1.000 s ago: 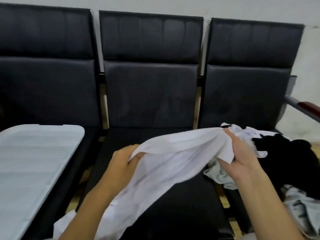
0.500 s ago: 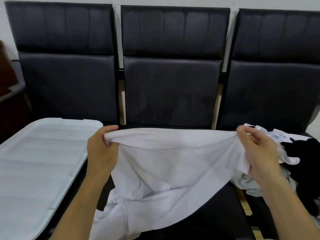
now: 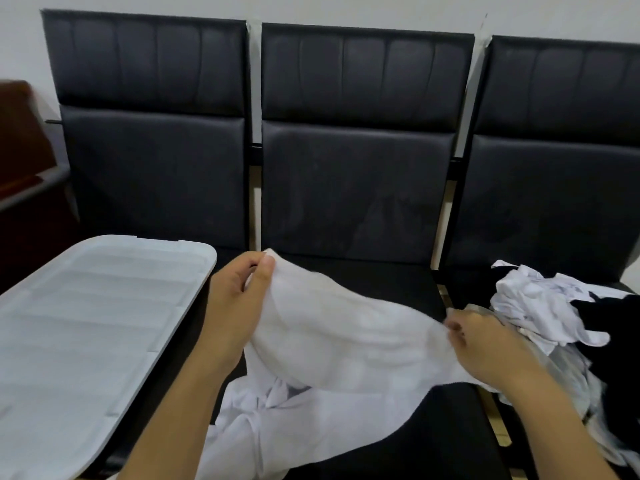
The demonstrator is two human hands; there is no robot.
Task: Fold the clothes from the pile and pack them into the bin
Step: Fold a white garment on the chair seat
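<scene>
A row of three black padded seats [image 3: 353,188] stands against a pale wall and fills most of the view. On the left seat rests a white ribbed bin lid [image 3: 86,327], its near end running out of view. A white garment [image 3: 346,348] is stretched over the middle seat, its lower part bunched and drooping toward the front edge. On the right seat lies the pile of clothes [image 3: 554,306], crumpled white pieces mixed with black ones. The left hand [image 3: 239,299] pinches the garment's upper left corner between thumb and fingers, raised above the seat. The right hand [image 3: 485,344] grips the garment's right edge, lower down, just beside the pile.
</scene>
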